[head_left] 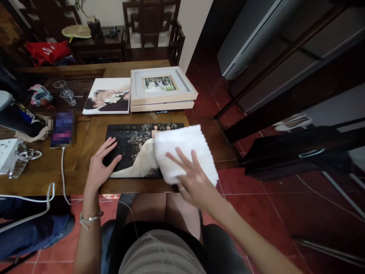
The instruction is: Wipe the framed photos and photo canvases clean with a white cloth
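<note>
A dark photo panel (pixel 128 142) showing figures in pale clothing lies flat near the table's front edge. My left hand (pixel 104 161) rests on its left side, fingers spread and touching the surface. A folded white towel (pixel 199 140) covers the panel's right part and reaches past its right edge. My right hand (pixel 194 175) holds the towel against the panel, with some fingers extended across the top and others bent at the near edge. The panel's surface under the towel is hidden.
Behind the panel are a white-edged photo print (pixel 110 108) and stacked pale picture frames (pixel 162 101). Left on the wooden table (pixel 91 131) are a phone (pixel 63 129) with its cable and clear plastic cups (pixel 68 97). Another person's leg (pixel 37 230) shows lower left.
</note>
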The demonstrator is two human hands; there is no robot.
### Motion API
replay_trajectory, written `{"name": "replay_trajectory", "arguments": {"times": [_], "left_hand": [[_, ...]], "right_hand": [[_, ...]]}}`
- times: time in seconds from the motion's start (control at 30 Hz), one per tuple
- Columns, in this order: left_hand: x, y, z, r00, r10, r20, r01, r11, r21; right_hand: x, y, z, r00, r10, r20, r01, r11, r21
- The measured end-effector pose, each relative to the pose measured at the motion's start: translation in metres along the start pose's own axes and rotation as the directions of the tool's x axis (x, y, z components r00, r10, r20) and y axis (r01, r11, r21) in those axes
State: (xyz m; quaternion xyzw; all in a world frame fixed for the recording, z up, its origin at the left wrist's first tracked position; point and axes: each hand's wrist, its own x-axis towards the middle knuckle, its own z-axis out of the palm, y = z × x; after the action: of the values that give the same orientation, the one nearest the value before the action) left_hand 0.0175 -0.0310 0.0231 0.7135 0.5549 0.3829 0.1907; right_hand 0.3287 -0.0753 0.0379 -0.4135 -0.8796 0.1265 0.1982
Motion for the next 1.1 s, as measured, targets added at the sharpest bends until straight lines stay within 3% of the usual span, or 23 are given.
{"name": "replay_trajectory", "arguments": {"times": [0.13,0.23,0.33,0.47,0.6,0.7,0.93,1.0,1.1], "left_hand": [[0.0,0.001,0.0,1.0,0.015,0.008,-0.015,1.0,0.018],[0.0,0.001,0.0,0.999,0.03,0.017,-0.03,0.999,0.02],[0.0,0.001,-0.001,0.999,0.036,0.019,-0.036,0.999,0.015],[-0.001,0.001,-0.001,0.999,0.033,0.01,-0.033,0.999,0.012],[-0.001,0.0,0.0,0.999,0.034,-0.009,-0.034,0.999,0.001],[-0.001,0.0,0.0,1.0,0.024,-0.013,-0.024,1.0,-0.003],[-0.001,0.0,0.001,1.0,0.009,-0.003,-0.009,1.0,0.007],[-0.001,0.001,0.0,1.0,0.008,0.003,-0.008,1.0,0.011],[-0.001,0.002,0.0,1.0,0.015,0.009,-0.016,1.0,0.017]], "right_hand": [[-0.036,-0.028,0.0,0.993,-0.109,-0.043,0.111,0.992,0.063],[-0.031,-0.021,-0.002,0.99,-0.129,-0.06,0.134,0.987,0.09],[0.004,0.009,-0.004,0.995,-0.084,-0.051,0.088,0.994,0.071],[0.071,0.056,-0.004,0.999,0.032,-0.017,-0.033,0.998,-0.044],[0.103,0.07,-0.001,0.993,0.112,-0.031,-0.115,0.985,-0.126],[0.082,0.05,0.002,0.997,0.079,-0.002,-0.079,0.986,-0.147],[-0.019,-0.033,0.001,0.998,-0.056,0.013,0.056,0.998,0.003],[-0.029,-0.043,-0.001,0.997,-0.081,-0.006,0.081,0.996,0.048],[-0.018,-0.035,-0.001,0.993,-0.098,-0.062,0.102,0.992,0.076]]}}
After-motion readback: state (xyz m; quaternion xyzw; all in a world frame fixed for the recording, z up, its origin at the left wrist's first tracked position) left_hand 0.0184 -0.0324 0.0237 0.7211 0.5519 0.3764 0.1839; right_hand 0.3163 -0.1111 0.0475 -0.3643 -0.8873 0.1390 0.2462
